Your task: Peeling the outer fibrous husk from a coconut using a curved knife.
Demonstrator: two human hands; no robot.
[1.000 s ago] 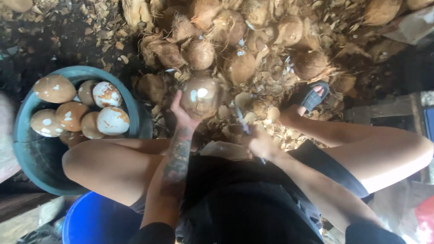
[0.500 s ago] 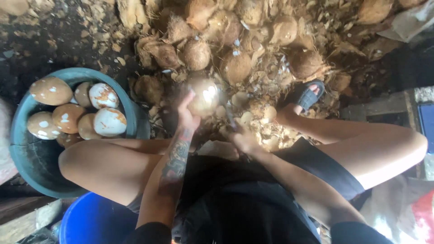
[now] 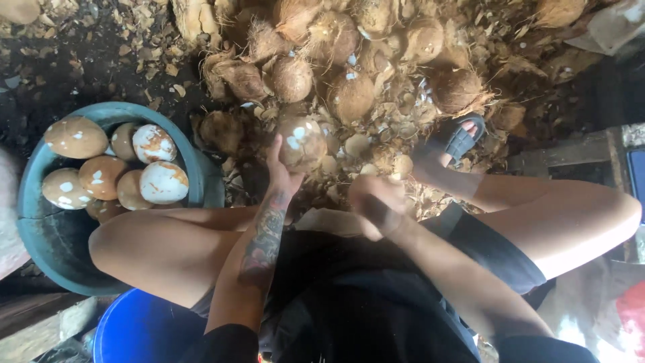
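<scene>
Left hand (image 3: pixel 281 176) grips a half-peeled coconut (image 3: pixel 300 142); the right hand (image 3: pixel 375 205), blurred, seems clenched on a tool. Peeled coconuts fill the tub (image 3: pixel 40 232) left of the hand; unpeeled ones (image 3: pixel 349 94) lie beyond it.

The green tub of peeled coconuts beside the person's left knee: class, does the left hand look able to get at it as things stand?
Probably yes, but not freely. The green tub sits open-topped just beyond the left knee, with nothing covering the peeled coconuts. However, the left hand is holding up a coconut, so it is occupied.
</scene>
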